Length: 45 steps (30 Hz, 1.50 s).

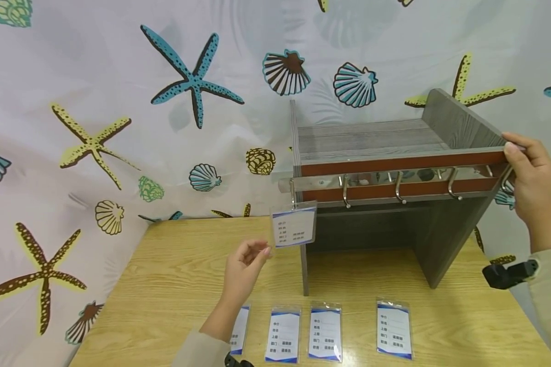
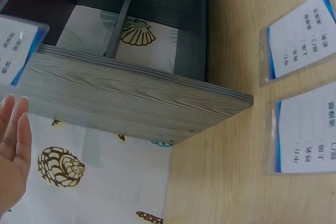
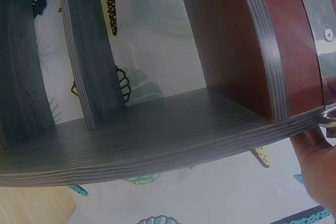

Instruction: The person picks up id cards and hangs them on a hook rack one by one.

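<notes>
A grey wooden shelf unit stands on the table, with a metal hook rail across its red-brown front. From the leftmost hook hangs a clear-sleeved name badge, white with blue edges. My left hand is just below and left of this badge, apart from it and holding nothing; its fingers look straight in the left wrist view. At the unit's upper right corner, my right hand grips the side panel, thumb in front, beside the last hook. Its other fingers are partly hidden.
Several more badges lie on the wooden table: one at the right, two in the middle, another partly behind the left forearm. A cloth patterned with starfish and shells hangs behind the table.
</notes>
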Tool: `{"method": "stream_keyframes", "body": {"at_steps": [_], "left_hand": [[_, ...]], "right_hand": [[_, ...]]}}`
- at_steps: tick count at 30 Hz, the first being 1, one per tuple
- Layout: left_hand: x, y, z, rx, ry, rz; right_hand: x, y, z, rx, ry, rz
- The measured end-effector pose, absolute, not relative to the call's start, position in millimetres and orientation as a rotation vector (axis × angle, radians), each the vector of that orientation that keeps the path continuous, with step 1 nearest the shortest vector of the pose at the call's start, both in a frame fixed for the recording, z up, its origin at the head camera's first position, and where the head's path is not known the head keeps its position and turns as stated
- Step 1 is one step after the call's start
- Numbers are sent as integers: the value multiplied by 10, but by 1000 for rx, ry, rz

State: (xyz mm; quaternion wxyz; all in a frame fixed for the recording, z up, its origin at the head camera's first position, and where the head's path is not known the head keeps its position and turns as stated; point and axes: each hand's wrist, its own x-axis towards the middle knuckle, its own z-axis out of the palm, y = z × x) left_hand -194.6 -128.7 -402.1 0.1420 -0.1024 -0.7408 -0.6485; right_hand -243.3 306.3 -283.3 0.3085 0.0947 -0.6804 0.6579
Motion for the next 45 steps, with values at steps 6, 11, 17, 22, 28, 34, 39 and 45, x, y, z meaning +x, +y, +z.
{"method": "stream_keyframes", "body": {"at_steps": [6, 11, 17, 22, 28, 34, 39, 45], "left_hand": [[-1916, -1365, -4144, -236, -2212, -1852], [-1916, -1431, -4273, -155, -2252, -1849], [-1934, -1520, -4455, -49, -2338, -1784], [-1964, -1613, -4637, 36, -2419, -1703], [-1976, -1732, -4839, 95, -2483, -1679], [-1965, -1843, -5008, 168, -2549, -1632], [-1947, -1921, -5143, 239, -2642, -1568], [-1935, -2006, -5231, 295, -2752, -1526]], "right_hand": [[-2440, 3062, -2830, 246, -1798, 1734], [-2445, 3063, -2831, 239, -1805, 1731], [-2455, 3066, -2836, 283, -1726, 1818], [-2457, 3066, -2836, 315, -1697, 1845], [-2448, 3071, -2835, 294, -1741, 1798], [-2441, 3069, -2828, 295, -1758, 1775], [-2753, 3423, -3087, 305, -1801, 1748], [-2467, 3102, -2860, 276, -1766, 1770]]}}
